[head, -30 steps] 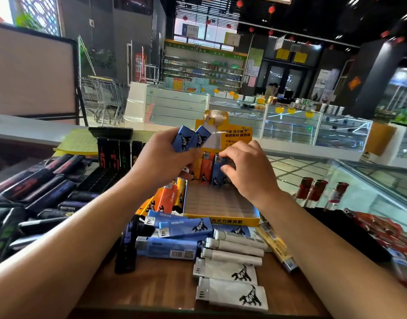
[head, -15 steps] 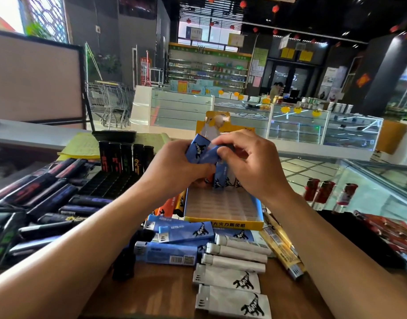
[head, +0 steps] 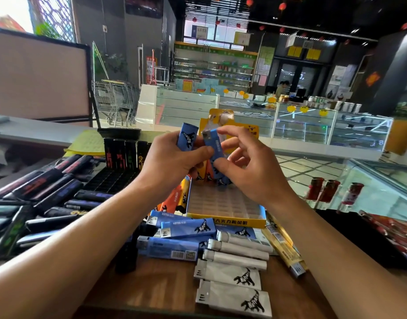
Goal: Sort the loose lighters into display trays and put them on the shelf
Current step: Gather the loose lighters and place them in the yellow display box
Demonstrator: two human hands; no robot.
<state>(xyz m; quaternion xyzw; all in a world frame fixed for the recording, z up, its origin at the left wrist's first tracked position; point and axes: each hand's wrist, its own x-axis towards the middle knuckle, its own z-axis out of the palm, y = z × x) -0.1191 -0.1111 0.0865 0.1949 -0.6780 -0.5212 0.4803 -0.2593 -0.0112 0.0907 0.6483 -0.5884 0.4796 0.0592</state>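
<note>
Shop interior, glass counters (head: 244, 111) in the back, wooden desk (head: 152, 286) up front buried in lighters. Yellow display tray (head: 225, 221) sitting mid-desk, mostly bare slots, just a short row of orange and blue lighters (head: 209, 176) standing at its far end. Loose stuff all around: blue lighters (head: 186, 229) flat just in front of the tray, white lighters (head: 230, 275) nearer the desk edge, a heap of dark lighters (head: 48, 194) off to the left, another dark tray (head: 124, 155) behind that.

Left hand (head: 172, 162) clenched around a blue lighter (head: 186, 140), held upright-ish, leaning slightly right. Right hand (head: 251, 171) pinching a second blue lighter (head: 213, 146) between thumb and fingertips, metal cap end up, long axis tilted a bit left, bottom end pointing down toward the tray. Both hands raised above the tray's far end, nearly touching each other.

Key bit for the next move, as a guess: the free slots lie straight below and slightly toward the body from the right hand's lighter, so right hand is the nearer one. Long axis already close to vertical, cap up, so probably only needs straightening and lowering next to the standing row. Risk of knocking the standing ones over if it goes down crooked. Shelf step looks a long way off yet, plenty still loose.
</note>
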